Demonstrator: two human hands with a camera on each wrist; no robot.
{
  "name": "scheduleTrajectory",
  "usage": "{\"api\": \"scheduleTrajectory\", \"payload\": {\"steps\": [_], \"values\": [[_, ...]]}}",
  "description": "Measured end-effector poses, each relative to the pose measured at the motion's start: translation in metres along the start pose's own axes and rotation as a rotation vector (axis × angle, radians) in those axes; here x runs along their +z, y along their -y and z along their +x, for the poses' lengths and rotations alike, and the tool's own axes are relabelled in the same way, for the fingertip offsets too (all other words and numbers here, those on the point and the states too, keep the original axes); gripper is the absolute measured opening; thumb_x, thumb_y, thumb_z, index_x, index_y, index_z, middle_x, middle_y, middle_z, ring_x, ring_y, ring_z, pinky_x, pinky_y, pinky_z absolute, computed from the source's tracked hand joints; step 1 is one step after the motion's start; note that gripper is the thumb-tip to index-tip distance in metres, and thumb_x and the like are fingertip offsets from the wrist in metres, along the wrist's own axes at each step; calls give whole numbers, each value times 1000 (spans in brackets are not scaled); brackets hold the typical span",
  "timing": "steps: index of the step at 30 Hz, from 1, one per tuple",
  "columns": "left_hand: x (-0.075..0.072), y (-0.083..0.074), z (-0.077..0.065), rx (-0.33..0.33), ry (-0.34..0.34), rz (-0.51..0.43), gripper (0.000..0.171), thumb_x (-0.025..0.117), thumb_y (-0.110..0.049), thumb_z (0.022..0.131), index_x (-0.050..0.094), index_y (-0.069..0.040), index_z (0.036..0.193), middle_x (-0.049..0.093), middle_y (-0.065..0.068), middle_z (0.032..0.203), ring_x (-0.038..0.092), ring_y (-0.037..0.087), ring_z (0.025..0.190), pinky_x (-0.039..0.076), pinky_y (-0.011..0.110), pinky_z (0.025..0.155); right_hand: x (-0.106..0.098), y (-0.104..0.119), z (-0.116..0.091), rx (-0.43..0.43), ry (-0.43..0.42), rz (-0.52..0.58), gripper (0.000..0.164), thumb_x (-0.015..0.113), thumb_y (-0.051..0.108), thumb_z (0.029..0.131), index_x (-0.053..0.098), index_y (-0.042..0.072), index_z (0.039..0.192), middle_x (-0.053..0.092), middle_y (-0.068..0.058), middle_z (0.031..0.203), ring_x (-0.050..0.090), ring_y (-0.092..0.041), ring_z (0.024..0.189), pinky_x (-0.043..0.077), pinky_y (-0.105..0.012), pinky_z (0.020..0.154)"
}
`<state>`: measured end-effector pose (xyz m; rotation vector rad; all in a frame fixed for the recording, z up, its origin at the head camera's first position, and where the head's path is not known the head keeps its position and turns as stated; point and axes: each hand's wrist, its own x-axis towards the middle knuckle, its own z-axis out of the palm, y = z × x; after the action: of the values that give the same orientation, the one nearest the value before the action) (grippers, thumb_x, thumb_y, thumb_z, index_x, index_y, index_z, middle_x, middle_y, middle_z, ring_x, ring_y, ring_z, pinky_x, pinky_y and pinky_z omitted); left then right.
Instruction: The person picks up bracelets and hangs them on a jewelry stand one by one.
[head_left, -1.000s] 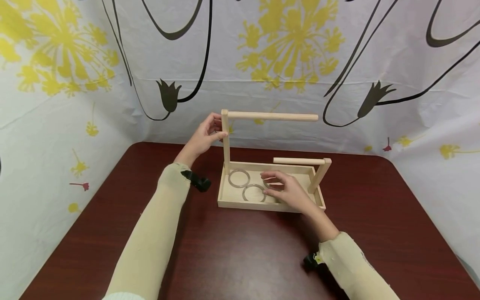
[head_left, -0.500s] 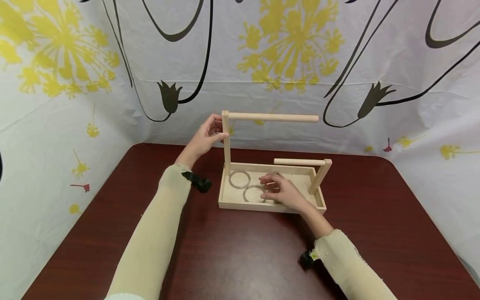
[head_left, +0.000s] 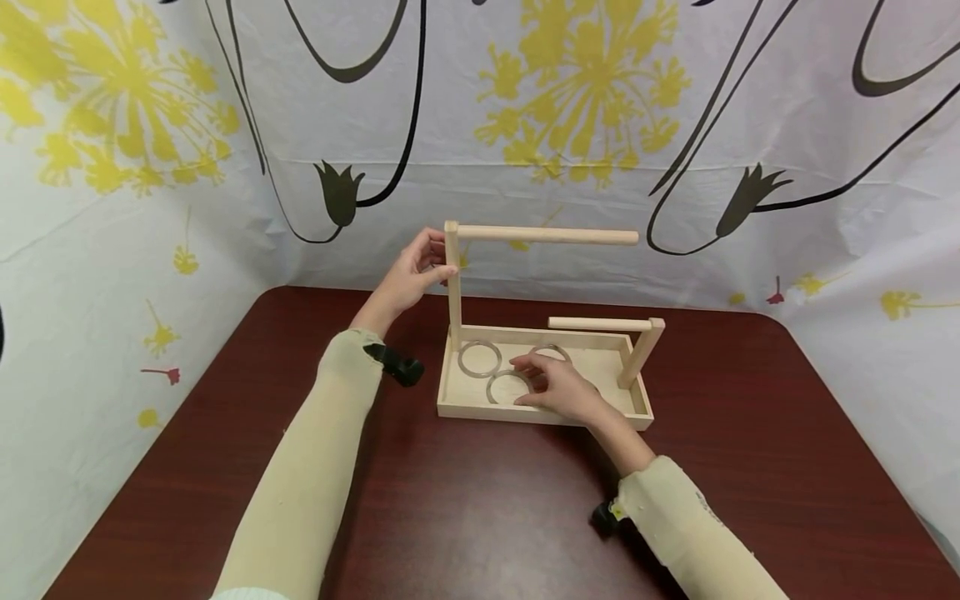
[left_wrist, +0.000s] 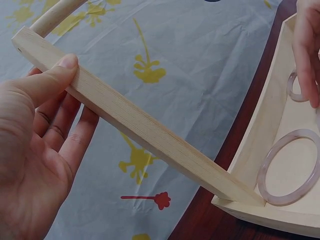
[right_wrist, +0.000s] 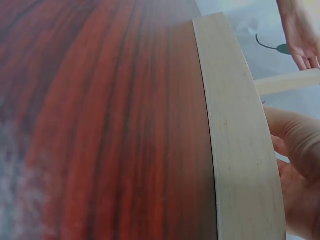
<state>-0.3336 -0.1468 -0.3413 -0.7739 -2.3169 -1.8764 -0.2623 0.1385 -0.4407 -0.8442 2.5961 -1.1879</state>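
A pale wooden jewelry stand holds a shallow tray [head_left: 480, 411], a tall post [left_wrist: 145, 132] with a long bar [head_left: 547, 234], and a short post [head_left: 641, 353] with a shorter bar [head_left: 597, 322]. My left hand [head_left: 408, 271] grips the tall post near its top, thumb on one face and fingers behind. Flat in the tray lie a left bangle [head_left: 461, 358], a front bangle [head_left: 489, 388] and a back bangle [head_left: 551, 346], greyish and translucent. My right hand [head_left: 562, 390] reaches over the tray's front wall, thumb and fingers parted around the front bangle's right edge, which they partly hide.
The stand sits on a dark red-brown wooden table [head_left: 480, 500] near its back edge. Behind and at both sides hangs a white cloth [head_left: 420, 183] with yellow and grey plant prints. Both bars extend over the tray, the long one well above the right hand.
My right hand has moved left and toward the front of the tray, from beside the back bangle to the front bangle, uncovering the back one. My left hand stays on the post.
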Motion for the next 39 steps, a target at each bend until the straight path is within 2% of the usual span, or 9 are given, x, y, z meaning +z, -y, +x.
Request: {"api": "scheduleTrajectory", "payload": {"steps": [6,12,19,25,28,33,39], "values": [[0,2,1,3,-3,11,36,58,1,98,44,2,131,56,5,112,58,11,94,51,25,75,-2,3,3,-41,15,-125,55,83,8,81,61,-3,129,68,-17,119,67,-29,102,58,-32,82],[0,2,1,-3,0,16,36,59,-1,98,44,2,130,56,8,114,58,13,97,51,25,77,-5,6,6,-59,36,-262,54,86,11,77,64,1,127,69,-12,106,64,-19,87,52,-25,74],[1,1,1,-10,-5,-3,35,59,-2,98,43,2,130,56,4,113,57,13,97,51,25,77,-8,8,9,-72,67,-365,61,86,12,76,62,5,132,69,-8,105,61,-18,89,50,-32,81],[2,2,1,-7,-6,-4,36,59,-2,98,44,2,130,57,5,113,58,13,97,52,25,78,-7,7,8,-78,40,-426,59,88,20,74,65,9,128,69,-3,94,61,-17,89,47,-39,90],[2,3,0,-6,-6,-3,36,59,0,98,44,2,130,57,4,113,58,12,97,52,25,77,-6,7,7,-78,18,-437,57,89,23,74,67,10,124,69,-2,91,60,-16,85,46,-40,90],[2,4,1,-11,-9,0,36,59,0,98,44,2,130,57,4,114,58,11,97,52,25,78,-6,9,7,-65,24,-466,54,89,22,74,69,8,121,70,-3,95,59,-15,85,47,-38,86],[2,3,1,-20,-19,5,36,59,0,97,44,1,130,57,5,114,58,12,97,54,38,83,-5,17,14,-50,84,-540,58,88,23,75,66,6,126,68,-10,121,64,-27,109,50,-43,96]]}}
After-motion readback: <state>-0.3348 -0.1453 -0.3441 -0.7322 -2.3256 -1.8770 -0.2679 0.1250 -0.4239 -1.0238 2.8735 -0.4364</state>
